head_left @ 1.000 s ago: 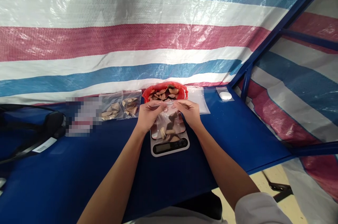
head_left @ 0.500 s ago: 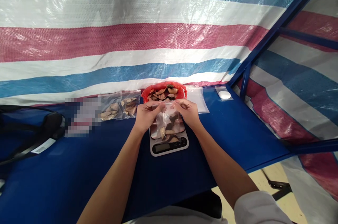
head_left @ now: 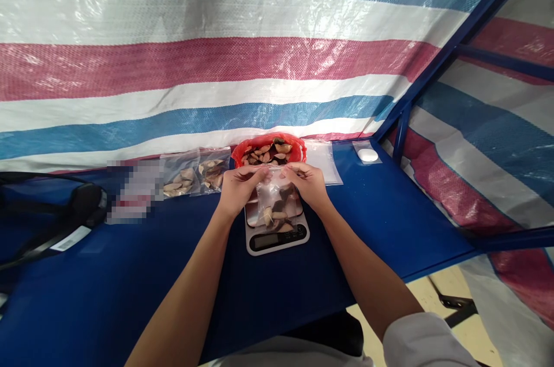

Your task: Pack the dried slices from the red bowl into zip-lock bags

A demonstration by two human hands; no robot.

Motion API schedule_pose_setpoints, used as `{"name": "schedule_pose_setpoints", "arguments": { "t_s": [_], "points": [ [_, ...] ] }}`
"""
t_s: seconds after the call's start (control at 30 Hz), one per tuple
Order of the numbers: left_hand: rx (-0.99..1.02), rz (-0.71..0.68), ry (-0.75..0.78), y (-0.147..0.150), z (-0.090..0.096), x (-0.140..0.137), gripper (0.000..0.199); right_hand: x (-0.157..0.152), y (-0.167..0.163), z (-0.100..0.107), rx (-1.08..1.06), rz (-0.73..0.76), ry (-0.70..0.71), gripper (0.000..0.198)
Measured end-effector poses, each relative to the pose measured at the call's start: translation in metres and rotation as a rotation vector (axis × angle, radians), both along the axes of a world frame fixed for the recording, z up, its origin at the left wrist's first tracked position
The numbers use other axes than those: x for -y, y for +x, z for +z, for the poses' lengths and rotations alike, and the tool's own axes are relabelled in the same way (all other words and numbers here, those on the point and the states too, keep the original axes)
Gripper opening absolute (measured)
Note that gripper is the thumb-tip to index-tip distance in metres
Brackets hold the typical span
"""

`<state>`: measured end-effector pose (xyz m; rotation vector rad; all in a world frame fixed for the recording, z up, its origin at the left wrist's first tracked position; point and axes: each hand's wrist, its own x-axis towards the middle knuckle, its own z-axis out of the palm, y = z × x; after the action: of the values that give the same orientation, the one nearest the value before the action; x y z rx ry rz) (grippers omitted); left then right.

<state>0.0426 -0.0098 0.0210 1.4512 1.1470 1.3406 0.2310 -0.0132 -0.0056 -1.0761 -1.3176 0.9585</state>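
Observation:
Both my left hand [head_left: 240,187] and my right hand [head_left: 308,182] pinch the top edge of a clear zip bag [head_left: 277,197]. Several brown and dark dried pieces, perhaps shells or mushrooms, lie in the lower part of this bag. It hangs over a white kitchen scale [head_left: 277,246] with a mirror-like plate and a dark display strip; I cannot tell whether the bag rests on the plate. Just beyond my fingers is a red plastic bag [head_left: 296,148], open at the top and full of similar brown pieces.
Two filled clear bags, a left one [head_left: 178,182] and a right one [head_left: 213,171], lie left of the red bag. Flat clear bags [head_left: 324,164] and a white rounded object [head_left: 367,155] lie right. Black straps [head_left: 89,205] occupy the blue table's [head_left: 381,223] left end. Striped sheeting [head_left: 208,61] rises behind.
My left fingers have shifted slightly to the right along the bag's top edge, closer to my right hand. The bag stays over the scale.

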Motion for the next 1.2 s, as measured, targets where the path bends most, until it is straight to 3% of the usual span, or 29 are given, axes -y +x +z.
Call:
{"name": "schedule_pose_setpoints", "arguments": {
  "t_s": [0.23, 0.67, 0.9, 1.2],
  "points": [
    [-0.021, 0.006, 0.025, 0.002, 0.001, 0.002, 0.021, -0.001, -0.004, -0.001, -0.098, -0.017, -0.027, 0.031],
    [-0.024, -0.067, 0.007, 0.003, 0.001, 0.001, 0.029, -0.001, -0.002, -0.001, -0.028, 0.024, -0.025, 0.028],
    [0.045, -0.058, -0.036, -0.003, 0.0, -0.001, 0.032, -0.001, 0.004, 0.007, -0.153, 0.064, -0.062, 0.032],
    [0.128, -0.169, -0.143, -0.006, 0.004, 0.0, 0.032, 0.0, 0.005, 0.01, -0.118, 0.038, -0.039, 0.028]
  ]
}}
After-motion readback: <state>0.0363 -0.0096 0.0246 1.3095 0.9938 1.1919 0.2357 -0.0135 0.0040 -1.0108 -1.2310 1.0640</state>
